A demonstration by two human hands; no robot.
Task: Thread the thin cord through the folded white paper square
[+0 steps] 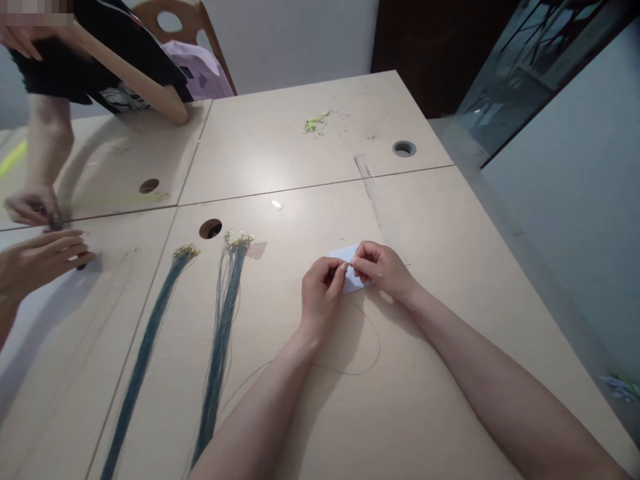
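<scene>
Left hand (321, 288), right hand (384, 267) pinched narrow above white card (353, 284); what they grip too small to tell. Thin cord (350, 374) loops wearer-side, left hand nearer, trailing away from tabletop's (463, 267) right edge.

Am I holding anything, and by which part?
Your left hand and right hand seem to pinch a thin cord; which part is too small to tell.

Tabletop (400, 413) looks smooth, wooden; ruler (370, 190), clear plastic; card (352, 283), matt paper.
</scene>
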